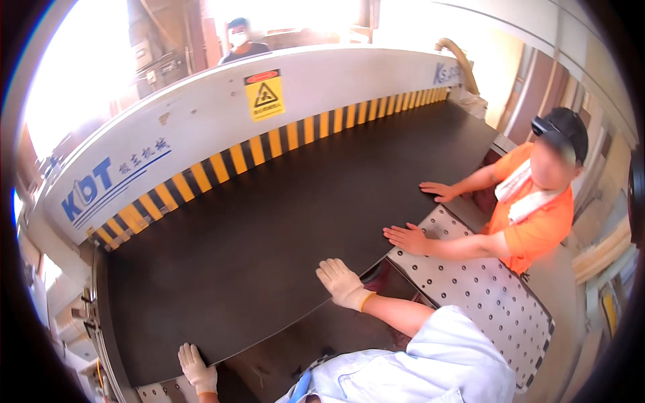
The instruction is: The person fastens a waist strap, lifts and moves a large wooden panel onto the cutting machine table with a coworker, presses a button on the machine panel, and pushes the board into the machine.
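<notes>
A large dark board (pixel 269 221) lies flat on the machine, its far side against the striped guard. My left hand (pixel 196 369), in a white work glove, rests on the board's near left edge with its fingers stretched out. Farther right, my right hand (pixel 341 282), also gloved, lies flat on the near edge, fingers extended. Neither hand grips anything. To the right, a co-worker in orange (pixel 537 201) has both bare hands flat on the same board, one hand (pixel 406 238) near the perforated table and the other farther back.
A long white machine beam (pixel 201 111) with a yellow-and-black striped guard (pixel 255 151) and a warning sign (pixel 265 95) spans the far side. A perforated metal table (pixel 470 269) extends at right. Behind the beam stands another person (pixel 242 43). Boards (pixel 605 252) lean at far right.
</notes>
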A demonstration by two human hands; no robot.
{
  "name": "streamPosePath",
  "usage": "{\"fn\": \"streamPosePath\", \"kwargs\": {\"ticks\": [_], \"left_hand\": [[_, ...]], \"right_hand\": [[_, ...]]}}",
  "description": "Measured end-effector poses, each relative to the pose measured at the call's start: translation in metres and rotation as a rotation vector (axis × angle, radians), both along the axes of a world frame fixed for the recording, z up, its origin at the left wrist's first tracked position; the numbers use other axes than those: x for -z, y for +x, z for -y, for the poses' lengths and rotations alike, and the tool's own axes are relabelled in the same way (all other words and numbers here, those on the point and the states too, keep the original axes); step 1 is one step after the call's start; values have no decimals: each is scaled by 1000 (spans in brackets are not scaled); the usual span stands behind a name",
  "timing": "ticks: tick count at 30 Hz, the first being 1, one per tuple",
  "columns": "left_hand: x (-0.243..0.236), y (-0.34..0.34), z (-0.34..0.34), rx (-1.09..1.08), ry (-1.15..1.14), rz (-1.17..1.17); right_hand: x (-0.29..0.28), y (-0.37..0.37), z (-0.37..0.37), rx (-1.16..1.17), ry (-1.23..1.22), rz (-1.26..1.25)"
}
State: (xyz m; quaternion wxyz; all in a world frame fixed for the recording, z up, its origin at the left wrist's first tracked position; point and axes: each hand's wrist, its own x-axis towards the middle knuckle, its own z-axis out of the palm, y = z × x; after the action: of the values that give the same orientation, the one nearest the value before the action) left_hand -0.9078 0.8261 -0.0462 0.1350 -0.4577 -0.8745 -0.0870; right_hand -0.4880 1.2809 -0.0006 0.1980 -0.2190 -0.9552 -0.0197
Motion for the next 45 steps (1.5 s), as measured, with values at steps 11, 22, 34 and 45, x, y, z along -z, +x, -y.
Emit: {"fn": "streamPosePath", "kwargs": {"ticks": [11, 22, 34, 45], "left_hand": [[8, 7, 0, 26, 14, -6], [16, 4, 0, 20, 9, -11], [-58, 82, 19, 35, -123, 91], [-90, 103, 13, 54, -79, 67]], "right_hand": [[0, -2, 11, 137, 133, 12], [1, -4, 19, 206, 94, 163], [1, 34, 45, 200, 63, 154], [10, 30, 53, 247, 132, 126]]}}
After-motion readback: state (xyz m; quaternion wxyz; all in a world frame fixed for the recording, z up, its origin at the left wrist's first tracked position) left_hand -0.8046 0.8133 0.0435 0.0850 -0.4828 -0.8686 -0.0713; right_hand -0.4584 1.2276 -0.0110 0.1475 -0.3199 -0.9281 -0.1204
